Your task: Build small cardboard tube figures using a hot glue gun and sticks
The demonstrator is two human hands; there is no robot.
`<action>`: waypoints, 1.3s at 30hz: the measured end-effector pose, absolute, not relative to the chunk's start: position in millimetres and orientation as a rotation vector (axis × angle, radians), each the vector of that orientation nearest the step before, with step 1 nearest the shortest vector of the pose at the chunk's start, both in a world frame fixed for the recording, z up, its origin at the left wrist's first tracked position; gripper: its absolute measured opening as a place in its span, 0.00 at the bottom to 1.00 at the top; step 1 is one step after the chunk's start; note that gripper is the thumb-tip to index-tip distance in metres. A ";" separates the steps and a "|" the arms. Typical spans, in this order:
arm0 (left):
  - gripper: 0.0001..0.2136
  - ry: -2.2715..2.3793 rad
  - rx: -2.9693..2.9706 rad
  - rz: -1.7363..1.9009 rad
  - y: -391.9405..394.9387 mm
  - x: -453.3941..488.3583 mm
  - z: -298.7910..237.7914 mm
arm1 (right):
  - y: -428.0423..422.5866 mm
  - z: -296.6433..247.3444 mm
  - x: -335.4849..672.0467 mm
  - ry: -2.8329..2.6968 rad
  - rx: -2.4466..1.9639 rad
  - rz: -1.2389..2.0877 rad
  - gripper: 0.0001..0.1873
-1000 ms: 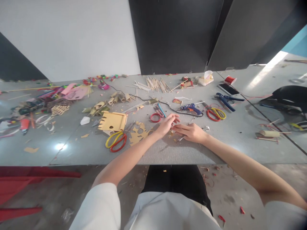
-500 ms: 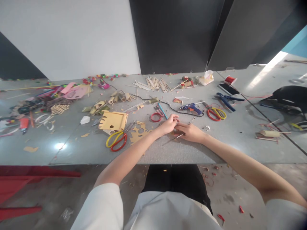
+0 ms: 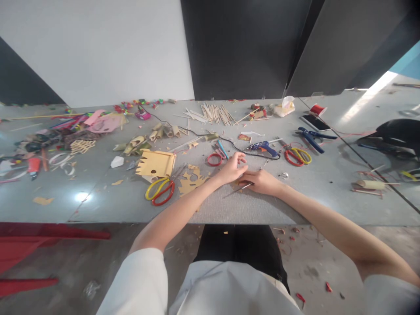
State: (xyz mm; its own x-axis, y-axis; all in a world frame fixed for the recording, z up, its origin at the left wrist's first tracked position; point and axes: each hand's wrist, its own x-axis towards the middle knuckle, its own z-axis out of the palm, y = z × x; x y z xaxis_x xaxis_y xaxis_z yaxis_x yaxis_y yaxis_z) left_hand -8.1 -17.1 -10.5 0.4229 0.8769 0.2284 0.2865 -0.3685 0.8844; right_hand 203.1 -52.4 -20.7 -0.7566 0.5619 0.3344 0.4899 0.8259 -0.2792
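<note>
"Both hands close together, are they? Start with the left."

"Left hand (image 3: 233, 168) has its thumb and fingers spread, and I see nothing between them. Right hand (image 3: 260, 181) is low on the grey table (image 3: 226, 212), fingers curled closed on a thin metal rod (image 3: 247, 186), by the look of it. The fingers hide the hold itself."

"Do the two hands touch?"

"I cannot tell. The left thumb comes right up to the right hand's fingers, and any gap there is too small to judge."

"Then where does the rod lie?"

"On the person's side of both hands. It comes out from under the right hand's fingers and slants leftward and a little toward the person, so its free end points to the space just in front of the left wrist."

"So the right hand is nearer to it?"

"Clearly. The right is on it, while the left is just beyond it and off to one side, with no contact that I can see."

"What else is close?"

"A blue pen-like stick (image 3: 222, 149) just past the left hand's fingers, on the far side. A blue glue gun (image 3: 267, 149) is beyond the right hand, near it but apart. Cut-out card (image 3: 188, 186) lies out to the left hand's left."
</note>
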 end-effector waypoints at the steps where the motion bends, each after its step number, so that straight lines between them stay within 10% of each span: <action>1: 0.21 0.974 1.887 0.939 -18.2 -8.8 -9.9 | -52.4 -21.3 203.1 -2.603 -0.770 0.221 0.09; 39: 0.30 0.797 1.493 0.845 -23.6 -5.4 -13.7 | -55.4 -10.9 175.3 -2.273 -0.831 0.524 0.14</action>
State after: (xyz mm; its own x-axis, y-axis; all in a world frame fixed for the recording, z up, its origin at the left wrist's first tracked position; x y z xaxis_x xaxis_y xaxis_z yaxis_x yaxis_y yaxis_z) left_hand -5.4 -23.6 -13.7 0.5036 0.8616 0.0639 0.0136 -0.0819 0.9965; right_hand 175.3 -55.4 -10.9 -0.5855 0.6810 0.4398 0.4200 0.7188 -0.5540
